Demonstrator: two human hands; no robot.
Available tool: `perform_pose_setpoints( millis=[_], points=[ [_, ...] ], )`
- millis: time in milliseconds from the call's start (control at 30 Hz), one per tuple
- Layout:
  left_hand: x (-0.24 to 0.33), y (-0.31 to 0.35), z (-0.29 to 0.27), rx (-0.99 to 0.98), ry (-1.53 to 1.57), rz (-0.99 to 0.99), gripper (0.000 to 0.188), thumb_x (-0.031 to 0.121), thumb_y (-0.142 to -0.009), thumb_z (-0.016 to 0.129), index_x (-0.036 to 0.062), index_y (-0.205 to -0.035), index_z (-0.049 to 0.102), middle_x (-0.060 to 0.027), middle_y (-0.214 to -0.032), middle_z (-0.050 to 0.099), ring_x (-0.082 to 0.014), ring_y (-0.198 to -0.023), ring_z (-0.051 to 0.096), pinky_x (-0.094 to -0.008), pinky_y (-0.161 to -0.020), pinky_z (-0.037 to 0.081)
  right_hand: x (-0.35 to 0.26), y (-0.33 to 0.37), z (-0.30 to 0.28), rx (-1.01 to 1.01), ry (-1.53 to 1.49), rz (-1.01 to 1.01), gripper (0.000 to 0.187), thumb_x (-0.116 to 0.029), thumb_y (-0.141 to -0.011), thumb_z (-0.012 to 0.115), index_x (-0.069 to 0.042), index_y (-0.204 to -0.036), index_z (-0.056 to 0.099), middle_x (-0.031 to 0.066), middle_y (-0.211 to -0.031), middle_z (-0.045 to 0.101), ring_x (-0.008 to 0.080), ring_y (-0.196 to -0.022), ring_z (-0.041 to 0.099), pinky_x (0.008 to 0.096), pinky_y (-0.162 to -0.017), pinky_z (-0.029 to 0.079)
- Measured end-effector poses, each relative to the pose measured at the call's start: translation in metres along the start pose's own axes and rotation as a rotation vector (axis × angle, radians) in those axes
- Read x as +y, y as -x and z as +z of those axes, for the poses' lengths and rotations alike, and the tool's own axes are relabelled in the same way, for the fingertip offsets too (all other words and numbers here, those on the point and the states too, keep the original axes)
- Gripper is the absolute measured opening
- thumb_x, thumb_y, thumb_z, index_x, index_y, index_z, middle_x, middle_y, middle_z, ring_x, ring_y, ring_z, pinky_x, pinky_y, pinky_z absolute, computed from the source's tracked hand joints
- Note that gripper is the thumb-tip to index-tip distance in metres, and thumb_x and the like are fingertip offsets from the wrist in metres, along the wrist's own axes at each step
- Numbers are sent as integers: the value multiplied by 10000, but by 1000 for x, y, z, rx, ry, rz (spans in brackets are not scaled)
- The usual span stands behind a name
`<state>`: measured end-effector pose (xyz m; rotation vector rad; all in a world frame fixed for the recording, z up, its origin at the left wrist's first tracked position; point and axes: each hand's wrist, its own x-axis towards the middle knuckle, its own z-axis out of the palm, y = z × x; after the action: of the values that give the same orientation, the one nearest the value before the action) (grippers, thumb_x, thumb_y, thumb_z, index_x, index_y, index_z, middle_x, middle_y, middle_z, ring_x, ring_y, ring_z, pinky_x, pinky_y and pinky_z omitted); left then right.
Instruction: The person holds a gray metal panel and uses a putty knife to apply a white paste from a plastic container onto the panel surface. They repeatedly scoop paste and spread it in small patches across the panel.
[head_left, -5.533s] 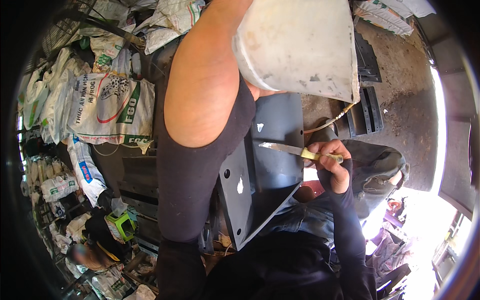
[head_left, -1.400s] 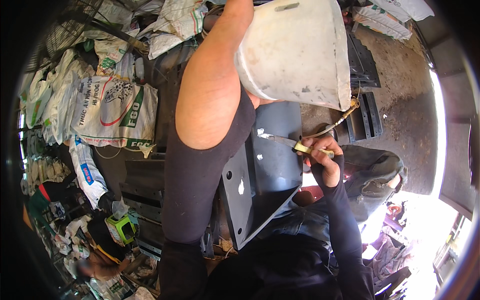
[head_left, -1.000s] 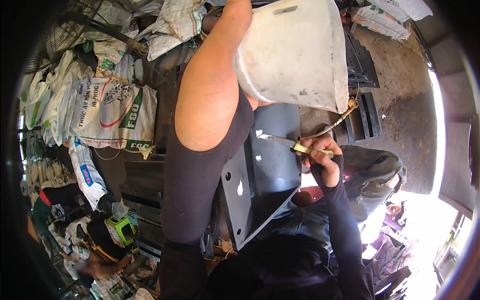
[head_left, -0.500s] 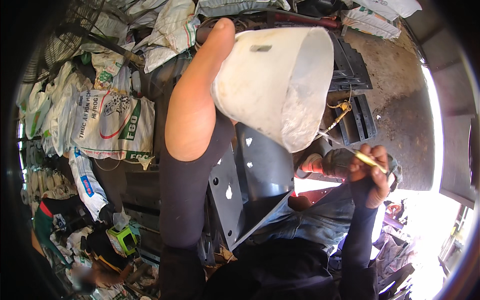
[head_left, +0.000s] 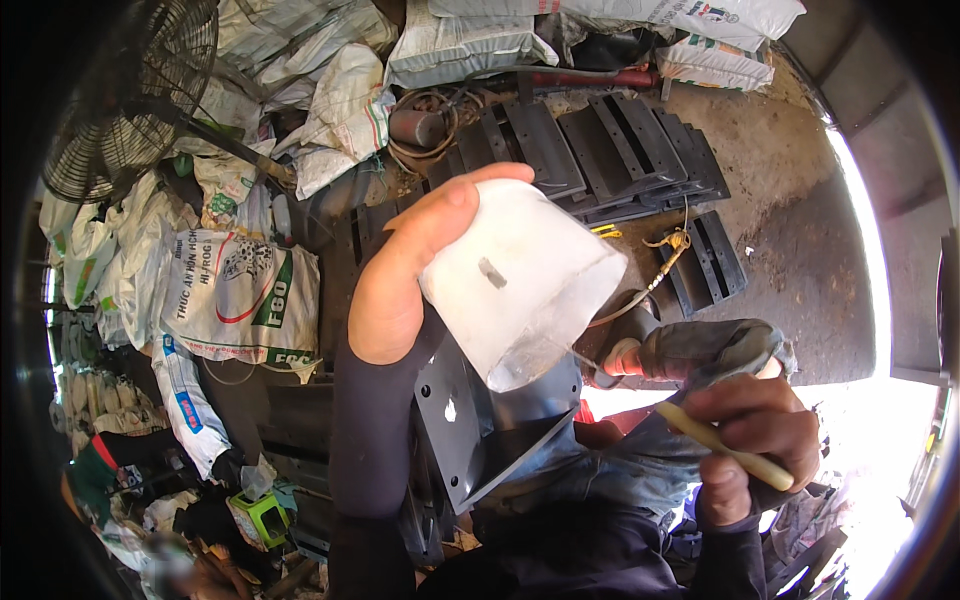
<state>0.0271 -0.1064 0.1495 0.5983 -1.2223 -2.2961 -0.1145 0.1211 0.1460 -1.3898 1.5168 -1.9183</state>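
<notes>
My left hand (head_left: 415, 255) grips a white plastic tub (head_left: 530, 260) from its closed end. Its wide mouth is tilted toward my right side, and its translucent wall has smears on it. My right hand (head_left: 755, 430) is closed round the pale yellow handle of a slim tool (head_left: 725, 450). The tool's thin shaft points toward the mouth of the tub; whether its tip touches the tub I cannot tell. Under the tub a dark grey angled part with holes (head_left: 450, 430) rests by my lap, with pale spots on it.
Several similar dark grey parts (head_left: 620, 150) are stacked on the floor ahead, near a yellowish hose fitting (head_left: 678, 240). Filled sacks (head_left: 245, 290) and a black fan (head_left: 125, 110) stand to the left. At the lower left are a green stool (head_left: 262, 518) and another person (head_left: 140, 480).
The tub has moved down and its mouth has tipped further downward. My right hand has come lower and nearer, with the tool still in it. More stacked parts show ahead.
</notes>
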Motion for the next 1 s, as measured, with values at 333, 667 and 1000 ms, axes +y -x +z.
perform_pose_setpoints(
  millis=[333, 667, 1000],
  points=[
    [-1, -1, -5, 46, 74, -146, 506, 395, -1030, 462, -37, -1268, 571, -145, -1120, 684, -210, -1014, 664, -329, -922, 501, -2, -34, 7, -241, 261, -175, 270, -141, -833, 768, -11, -948, 560, 245, -923, 695, 256, -718, 695, 336, -629, 550],
    [0, 1, -5, -13, -195, -231, 583, 439, -1041, 388, -55, -1313, 535, -162, -1141, 675, -230, -1029, 659, -352, -945, 497, -6, -36, 9, -243, 255, -88, 249, -104, -817, 759, -29, -959, 568, 225, -917, 703, 266, -743, 713, 342, -648, 567],
    [1, 2, 2, -62, -171, -288, 493, 399, -1016, 529, -41, -1221, 615, -121, -1089, 684, -164, -1004, 641, -294, -892, 490, 8, -33, 17, -199, 169, -128, 215, -93, -786, 778, -24, -906, 614, 196, -844, 710, 264, -693, 722, 325, -581, 571]
  ],
)
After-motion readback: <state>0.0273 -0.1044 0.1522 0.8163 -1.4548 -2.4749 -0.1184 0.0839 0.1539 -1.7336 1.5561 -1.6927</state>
